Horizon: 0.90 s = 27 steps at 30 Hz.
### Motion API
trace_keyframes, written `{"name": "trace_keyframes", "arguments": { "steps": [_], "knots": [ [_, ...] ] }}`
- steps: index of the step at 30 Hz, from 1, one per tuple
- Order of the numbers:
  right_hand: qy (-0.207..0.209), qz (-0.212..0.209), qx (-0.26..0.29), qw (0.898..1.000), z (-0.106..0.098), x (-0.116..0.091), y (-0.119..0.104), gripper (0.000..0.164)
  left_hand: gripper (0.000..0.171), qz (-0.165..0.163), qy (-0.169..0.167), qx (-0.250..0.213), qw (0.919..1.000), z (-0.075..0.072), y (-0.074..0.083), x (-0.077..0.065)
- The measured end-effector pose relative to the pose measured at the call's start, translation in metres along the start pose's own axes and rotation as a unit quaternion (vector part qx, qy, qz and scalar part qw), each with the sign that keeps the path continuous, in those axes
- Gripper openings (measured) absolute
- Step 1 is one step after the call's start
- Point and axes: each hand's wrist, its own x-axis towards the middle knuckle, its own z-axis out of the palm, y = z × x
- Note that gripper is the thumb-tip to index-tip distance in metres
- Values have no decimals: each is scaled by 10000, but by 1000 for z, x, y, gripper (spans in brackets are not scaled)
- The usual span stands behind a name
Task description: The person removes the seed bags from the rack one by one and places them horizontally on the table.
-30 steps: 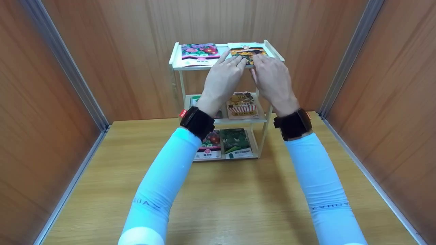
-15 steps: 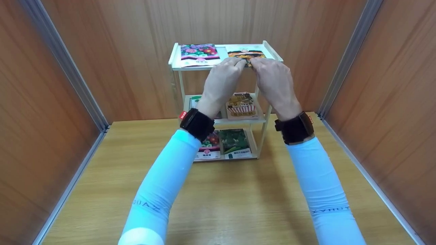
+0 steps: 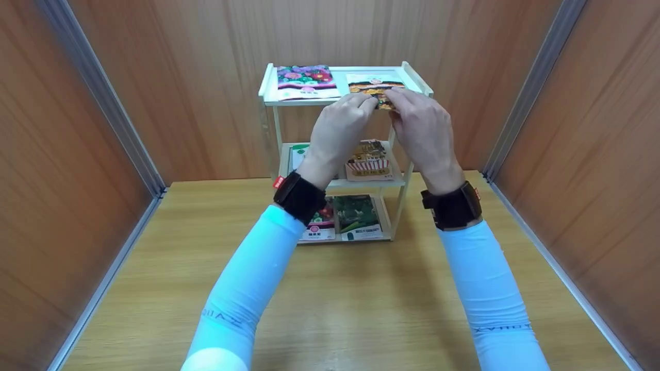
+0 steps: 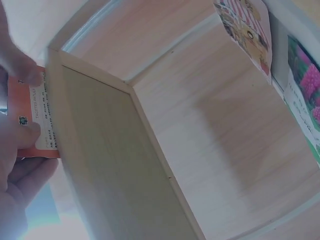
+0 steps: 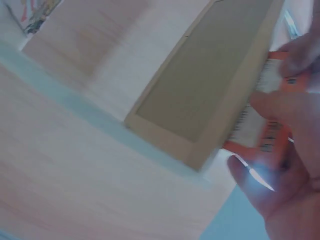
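The left hand (image 3: 337,131) and right hand (image 3: 424,131) pinch the near edge of a flat, rectangular, orange-flowered paper packet (image 3: 375,82) overhanging the top front of a white three-tier rack (image 3: 304,103); its underside's white label (image 4: 40,112) shows "TAGETES".

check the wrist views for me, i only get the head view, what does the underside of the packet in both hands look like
Observer: The held packet has an orange underside with a pale printed panel.
Operator: and the thumb of the left hand, can't see it from up here
Observer: The left wrist view shows it against that printed underside.
Operator: what's on the half-hidden packet beside the striped packet, the left hand blocks it
Observer: Bright pink flowers, as the left wrist view shows.
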Motion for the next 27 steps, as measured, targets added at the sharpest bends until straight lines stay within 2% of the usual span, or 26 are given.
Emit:
{"name": "trace_keyframes", "arguments": {
  "steps": [5,10,18,27],
  "knots": [
    [440,93,201,9988,-1,-4,5,24,27,94,231,-51,9997,-7,7,-5],
    [448,132,183,9987,-4,-5,6,24,28,72,444,-237,9987,-7,6,-6],
    [495,44,147,9987,-7,-12,4,24,32,-237,368,-470,9979,-1,-1,-10],
    [600,-68,167,9980,-11,-18,-2,24,33,-324,318,-665,9968,3,0,-13]
  ]
}}
